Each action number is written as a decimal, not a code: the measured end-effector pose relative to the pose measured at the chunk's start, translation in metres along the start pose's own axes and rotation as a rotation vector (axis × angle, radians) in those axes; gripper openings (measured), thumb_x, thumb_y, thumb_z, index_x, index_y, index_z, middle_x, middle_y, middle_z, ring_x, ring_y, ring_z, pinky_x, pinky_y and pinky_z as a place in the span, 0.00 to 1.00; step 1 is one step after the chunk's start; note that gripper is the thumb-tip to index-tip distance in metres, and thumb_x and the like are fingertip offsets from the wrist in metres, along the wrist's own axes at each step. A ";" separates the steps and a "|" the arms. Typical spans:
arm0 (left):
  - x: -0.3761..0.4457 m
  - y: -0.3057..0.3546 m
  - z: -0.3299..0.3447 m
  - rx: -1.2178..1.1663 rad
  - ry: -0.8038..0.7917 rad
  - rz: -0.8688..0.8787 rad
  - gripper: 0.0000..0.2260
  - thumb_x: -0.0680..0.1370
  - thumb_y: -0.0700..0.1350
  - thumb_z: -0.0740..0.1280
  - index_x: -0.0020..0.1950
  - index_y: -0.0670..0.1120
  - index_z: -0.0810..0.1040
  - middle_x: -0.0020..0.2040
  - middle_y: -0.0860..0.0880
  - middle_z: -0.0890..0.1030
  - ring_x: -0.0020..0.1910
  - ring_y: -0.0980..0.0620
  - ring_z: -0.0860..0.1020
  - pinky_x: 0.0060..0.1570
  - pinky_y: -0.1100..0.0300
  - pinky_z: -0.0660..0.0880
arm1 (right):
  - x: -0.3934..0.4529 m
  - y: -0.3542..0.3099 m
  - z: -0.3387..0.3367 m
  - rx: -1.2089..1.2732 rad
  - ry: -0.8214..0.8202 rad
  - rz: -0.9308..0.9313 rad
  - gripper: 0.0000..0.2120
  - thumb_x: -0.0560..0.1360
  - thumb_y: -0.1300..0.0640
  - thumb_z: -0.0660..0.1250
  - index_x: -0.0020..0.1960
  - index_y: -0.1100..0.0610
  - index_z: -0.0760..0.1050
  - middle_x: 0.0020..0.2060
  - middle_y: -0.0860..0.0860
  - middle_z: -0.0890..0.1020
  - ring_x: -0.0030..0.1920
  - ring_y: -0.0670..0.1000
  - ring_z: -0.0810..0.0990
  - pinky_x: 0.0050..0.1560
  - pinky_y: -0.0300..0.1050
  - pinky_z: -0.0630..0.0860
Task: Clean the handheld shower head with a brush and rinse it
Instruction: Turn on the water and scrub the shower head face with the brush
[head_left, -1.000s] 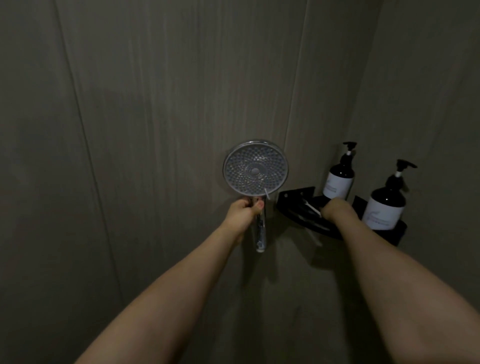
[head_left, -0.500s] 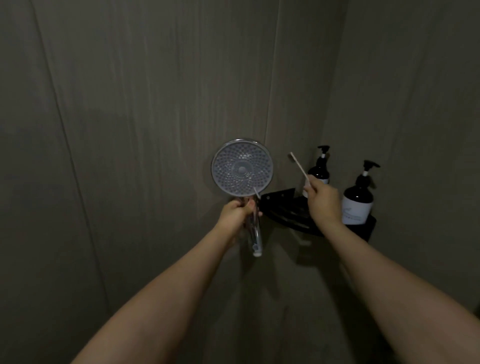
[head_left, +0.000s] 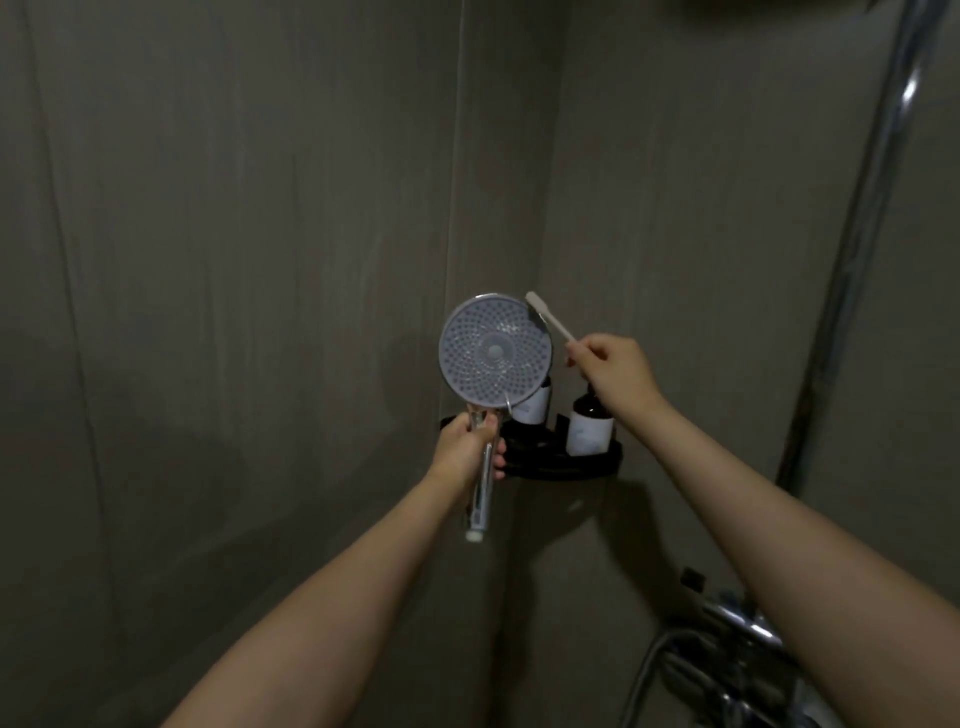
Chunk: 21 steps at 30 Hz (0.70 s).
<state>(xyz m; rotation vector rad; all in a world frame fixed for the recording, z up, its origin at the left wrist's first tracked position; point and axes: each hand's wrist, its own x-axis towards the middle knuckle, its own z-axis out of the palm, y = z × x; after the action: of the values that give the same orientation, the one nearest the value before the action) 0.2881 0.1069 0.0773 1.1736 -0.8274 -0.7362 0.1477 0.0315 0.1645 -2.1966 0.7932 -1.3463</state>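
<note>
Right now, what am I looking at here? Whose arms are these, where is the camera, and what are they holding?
There is no machine here: these are a person's two bare arms, filmed by a camera worn on their head, looking forward and down into the corner of a dim shower.

The left hand grips the chrome handle of a round shower head, its nozzle face turned toward the camera. The right hand holds a thin pale brush, like a toothbrush, with its tip beside the head's upper right rim.

Behind them, a black corner shelf carries two dark bottles with pale labels. Chrome taps show at lower right.
</note>
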 end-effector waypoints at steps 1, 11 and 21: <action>-0.003 0.003 0.005 0.014 -0.019 0.012 0.08 0.80 0.42 0.59 0.40 0.46 0.69 0.32 0.45 0.72 0.26 0.51 0.70 0.26 0.61 0.70 | -0.004 -0.006 -0.006 -0.044 -0.010 -0.019 0.15 0.78 0.57 0.61 0.35 0.60 0.74 0.24 0.51 0.71 0.24 0.43 0.69 0.29 0.41 0.63; -0.032 0.020 0.039 0.090 -0.111 0.065 0.08 0.79 0.44 0.60 0.41 0.45 0.70 0.30 0.46 0.72 0.25 0.53 0.70 0.25 0.63 0.69 | -0.041 -0.065 -0.035 -1.013 -0.119 -0.185 0.19 0.79 0.44 0.53 0.48 0.54 0.78 0.46 0.56 0.81 0.47 0.58 0.80 0.41 0.45 0.68; -0.048 0.031 0.041 0.070 -0.175 0.040 0.10 0.79 0.45 0.59 0.38 0.46 0.70 0.29 0.46 0.71 0.24 0.52 0.68 0.24 0.64 0.66 | -0.044 -0.080 -0.036 -0.956 0.007 -0.086 0.20 0.80 0.47 0.51 0.50 0.57 0.77 0.42 0.57 0.80 0.46 0.58 0.81 0.45 0.48 0.75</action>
<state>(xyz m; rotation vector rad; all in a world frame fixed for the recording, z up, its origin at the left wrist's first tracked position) 0.2304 0.1342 0.1063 1.1633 -1.0269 -0.7899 0.1184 0.1176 0.2022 -2.9326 1.6027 -1.1196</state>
